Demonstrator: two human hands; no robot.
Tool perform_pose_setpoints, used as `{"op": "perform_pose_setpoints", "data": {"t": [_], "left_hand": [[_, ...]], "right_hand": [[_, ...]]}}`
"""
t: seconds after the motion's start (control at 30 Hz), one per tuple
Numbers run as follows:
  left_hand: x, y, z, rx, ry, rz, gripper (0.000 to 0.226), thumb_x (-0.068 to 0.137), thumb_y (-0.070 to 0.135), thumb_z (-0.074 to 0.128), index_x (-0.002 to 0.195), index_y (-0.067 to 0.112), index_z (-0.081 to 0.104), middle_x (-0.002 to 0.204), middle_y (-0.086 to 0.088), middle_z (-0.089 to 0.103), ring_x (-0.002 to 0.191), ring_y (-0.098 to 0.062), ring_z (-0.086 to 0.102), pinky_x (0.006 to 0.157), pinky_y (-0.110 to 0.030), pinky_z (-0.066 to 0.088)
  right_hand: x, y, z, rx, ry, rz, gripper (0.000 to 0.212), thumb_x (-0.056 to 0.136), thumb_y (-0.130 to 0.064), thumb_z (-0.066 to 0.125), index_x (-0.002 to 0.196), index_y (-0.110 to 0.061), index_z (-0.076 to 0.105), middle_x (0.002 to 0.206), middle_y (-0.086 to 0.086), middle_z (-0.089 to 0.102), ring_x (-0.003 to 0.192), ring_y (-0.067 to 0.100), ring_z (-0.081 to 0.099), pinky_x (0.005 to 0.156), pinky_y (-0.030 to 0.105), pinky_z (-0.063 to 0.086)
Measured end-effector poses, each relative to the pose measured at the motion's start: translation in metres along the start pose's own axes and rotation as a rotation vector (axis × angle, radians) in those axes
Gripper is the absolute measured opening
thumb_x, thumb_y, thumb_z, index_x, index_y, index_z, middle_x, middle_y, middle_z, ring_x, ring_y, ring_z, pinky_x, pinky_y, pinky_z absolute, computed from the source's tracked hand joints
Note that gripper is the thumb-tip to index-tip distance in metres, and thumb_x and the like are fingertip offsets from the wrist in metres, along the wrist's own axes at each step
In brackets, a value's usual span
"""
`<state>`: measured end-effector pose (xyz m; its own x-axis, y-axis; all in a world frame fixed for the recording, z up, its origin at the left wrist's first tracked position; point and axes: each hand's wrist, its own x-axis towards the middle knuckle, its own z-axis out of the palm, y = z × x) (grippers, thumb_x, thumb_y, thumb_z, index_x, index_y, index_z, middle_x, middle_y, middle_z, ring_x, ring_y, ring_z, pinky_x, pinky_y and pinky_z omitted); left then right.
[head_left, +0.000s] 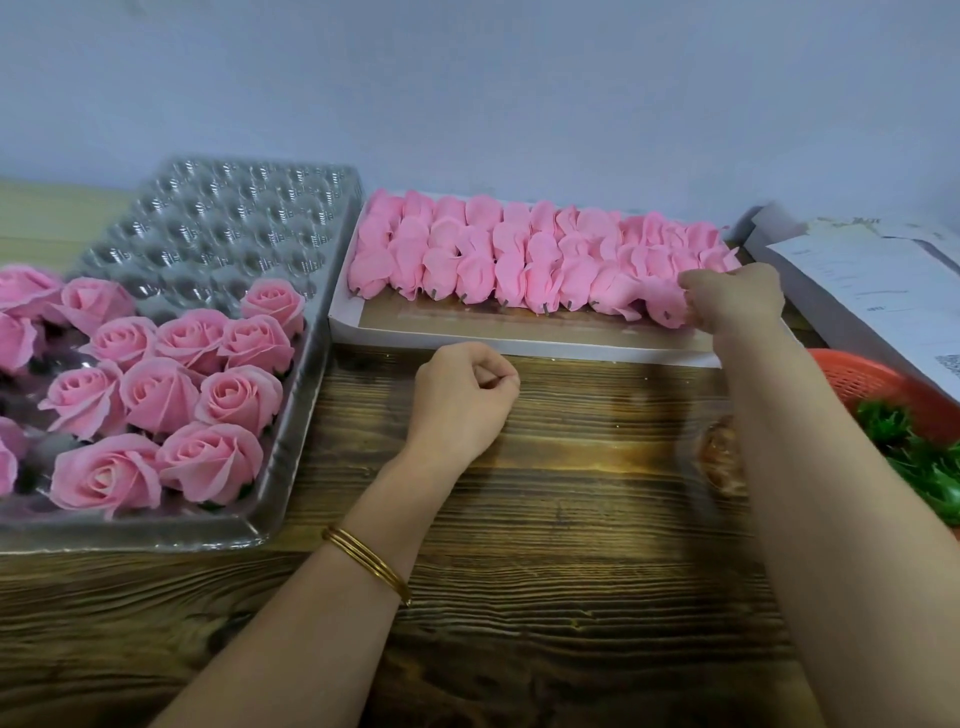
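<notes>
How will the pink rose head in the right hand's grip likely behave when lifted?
The rose head is probably light and soft: its thin petals look papery and could crease under the right hand. Packed tight against its neighbours in the box, it may drag one along. Its rounded shape would likely roll if put down.

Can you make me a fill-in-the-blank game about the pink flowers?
The right hand pinches a pink flower in the white ____.
The left hand is curled and holds ____.
Gold bangles sit on the ____ wrist.
The open roses sit in a clear plastic ____.
Missing words: box; nothing; left; tray.
</notes>
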<state>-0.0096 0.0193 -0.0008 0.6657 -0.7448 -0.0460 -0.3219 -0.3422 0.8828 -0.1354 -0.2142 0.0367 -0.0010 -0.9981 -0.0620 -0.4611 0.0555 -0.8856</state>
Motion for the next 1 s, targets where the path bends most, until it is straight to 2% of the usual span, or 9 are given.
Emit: {"op": "perform_pose_setpoints", "data": {"t": [0.07,0.17,0.3,0.37,0.47,0.57,0.7,0.8,1.0], "left_hand": [[0.0,-0.001,0.0,-0.005,0.001,-0.001,0.022,0.089,0.019,0.071,0.073,0.032,0.065,0.07,0.016,0.062,0.07,0.018,0.054,0.055,-0.007,0.035],[0.001,0.0,0.0,-0.003,-0.007,-0.007,0.019,0.09,0.02,0.071,0.077,0.032,0.066,0.072,0.015,0.063,0.07,0.008,0.057,0.056,-0.008,0.035],[0.002,0.001,-0.001,-0.013,-0.011,-0.011,0.014,0.09,0.02,0.071,0.082,0.03,0.069,0.075,0.014,0.064,0.071,0.005,0.057,0.056,-0.007,0.035],[0.002,0.001,-0.001,-0.017,-0.02,-0.017,0.011,0.09,0.019,0.07,0.085,0.029,0.07,0.077,0.013,0.064,0.073,0.003,0.057,0.057,-0.007,0.034],[0.001,0.001,-0.001,-0.019,-0.021,-0.015,0.009,0.09,0.019,0.071,0.087,0.027,0.071,0.075,0.013,0.064,0.071,0.005,0.058,0.058,-0.007,0.035],[0.001,0.002,-0.002,-0.014,-0.018,-0.011,0.011,0.09,0.019,0.071,0.085,0.029,0.07,0.073,0.014,0.063,0.069,0.005,0.057,0.058,-0.006,0.035],[0.001,0.003,-0.002,-0.014,-0.017,-0.009,0.014,0.09,0.018,0.071,0.082,0.029,0.069,0.072,0.015,0.062,0.069,0.003,0.056,0.061,-0.008,0.034],[0.0,0.003,-0.002,-0.015,-0.02,-0.003,0.015,0.09,0.016,0.071,0.082,0.028,0.068,0.071,0.013,0.062,0.069,0.002,0.057,0.067,-0.007,0.036],[0.0,0.004,-0.001,-0.016,-0.008,0.007,0.02,0.089,0.015,0.072,0.076,0.03,0.067,0.068,0.013,0.061,0.066,0.002,0.056,0.066,-0.009,0.037]], "right_hand": [[0.007,0.001,0.001,-0.089,-0.022,0.0,0.051,0.08,-0.02,0.07,0.125,0.0,0.056,0.114,0.016,0.065,0.106,0.031,0.066,0.094,0.045,0.054],[0.01,0.001,0.003,-0.215,-0.051,-0.024,0.054,0.086,-0.023,0.067,0.134,-0.005,0.049,0.123,0.015,0.06,0.113,0.03,0.061,0.098,0.042,0.051],[0.015,0.003,0.005,-0.333,-0.036,-0.003,0.057,0.085,-0.027,0.07,0.135,-0.007,0.048,0.099,0.01,0.054,0.094,0.026,0.058,0.081,0.035,0.05],[0.015,0.004,0.006,-0.382,-0.044,-0.006,0.058,0.086,-0.029,0.069,0.134,-0.006,0.048,0.101,0.01,0.055,0.095,0.025,0.057,0.077,0.034,0.047],[0.015,0.008,0.01,-0.425,-0.077,-0.004,0.062,0.083,-0.034,0.069,0.134,-0.004,0.05,0.124,0.016,0.059,0.115,0.03,0.058,0.093,0.037,0.05],[0.013,0.008,0.014,-0.465,-0.09,-0.007,0.055,0.08,-0.035,0.067,0.124,-0.005,0.054,0.12,0.016,0.061,0.113,0.032,0.059,0.098,0.043,0.051],[0.014,0.007,0.018,-0.464,-0.082,-0.025,0.051,0.079,-0.032,0.068,0.121,-0.007,0.054,0.11,0.015,0.063,0.103,0.031,0.063,0.089,0.041,0.054],[0.015,0.008,0.021,-0.472,-0.058,-0.051,0.054,0.081,-0.03,0.068,0.126,-0.004,0.052,0.111,0.016,0.063,0.101,0.031,0.063,0.073,0.033,0.045],[0.015,0.011,0.024,-0.445,-0.004,-0.092,0.049,0.086,-0.032,0.062,0.125,-0.005,0.052,0.119,0.017,0.062,0.107,0.035,0.061,0.072,0.032,0.039]]}}
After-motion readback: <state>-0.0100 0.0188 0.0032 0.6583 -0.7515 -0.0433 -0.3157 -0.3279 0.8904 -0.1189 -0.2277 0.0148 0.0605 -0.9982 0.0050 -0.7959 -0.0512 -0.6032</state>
